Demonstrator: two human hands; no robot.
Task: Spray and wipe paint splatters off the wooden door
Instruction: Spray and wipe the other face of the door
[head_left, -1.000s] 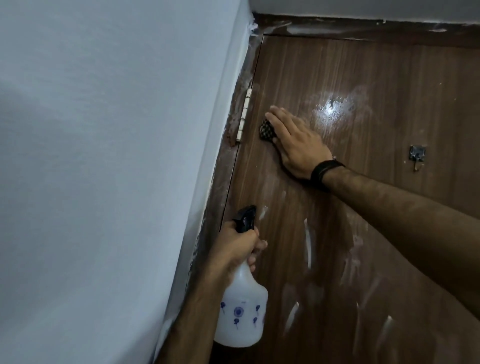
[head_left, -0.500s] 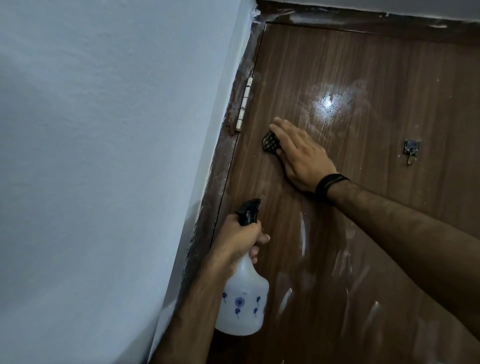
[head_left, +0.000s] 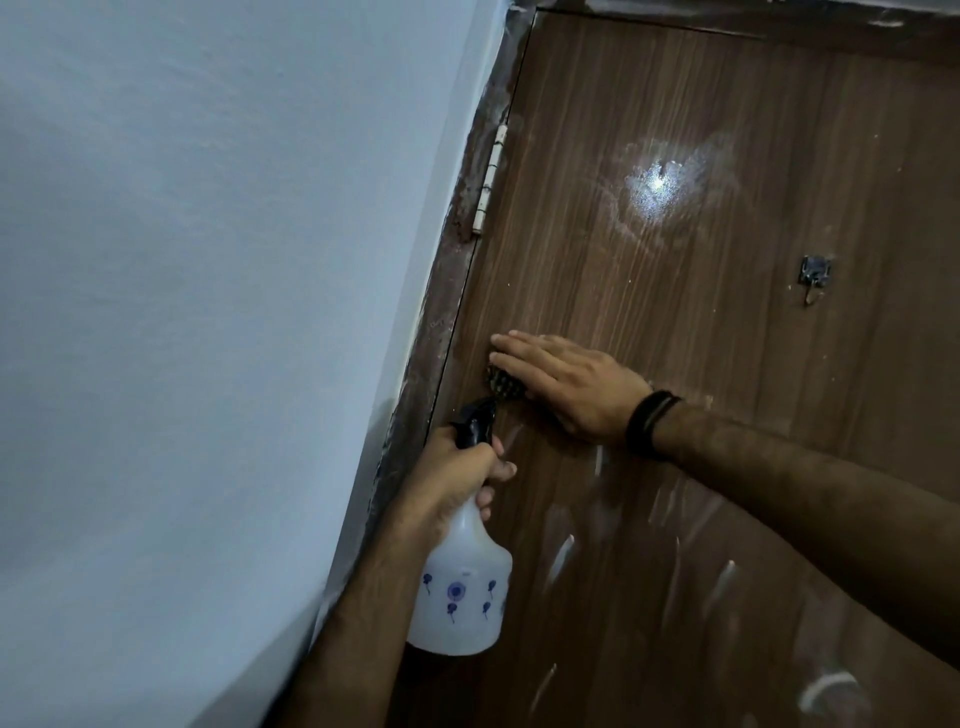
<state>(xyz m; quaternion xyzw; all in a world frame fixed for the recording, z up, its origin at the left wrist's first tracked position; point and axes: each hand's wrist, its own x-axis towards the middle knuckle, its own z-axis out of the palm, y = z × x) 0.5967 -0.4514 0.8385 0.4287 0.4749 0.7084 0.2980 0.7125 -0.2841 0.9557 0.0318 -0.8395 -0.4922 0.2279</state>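
Note:
The brown wooden door (head_left: 701, 364) fills the right half of the view, with white paint streaks (head_left: 561, 551) across its lower part and a wet glossy patch (head_left: 657, 182) higher up. My right hand (head_left: 566, 384) lies flat on the door near its hinge edge, straight fingers pressing a small dark patterned cloth (head_left: 503, 387) against the wood. My left hand (head_left: 457, 473) grips the neck of a white spray bottle (head_left: 460, 597) with blue flower prints; its black nozzle (head_left: 475, 423) points up toward the cloth.
A pale blue wall (head_left: 208, 312) takes up the left half, meeting the dark door frame (head_left: 431, 364). A white hinge (head_left: 491, 179) sits on the door's edge. A small metal hook (head_left: 814, 275) is fixed to the door at the right.
My right hand has slid the cloth down the door along the hinge edge, ending close to the spray nozzle. The left hand keeps its hold on the bottle.

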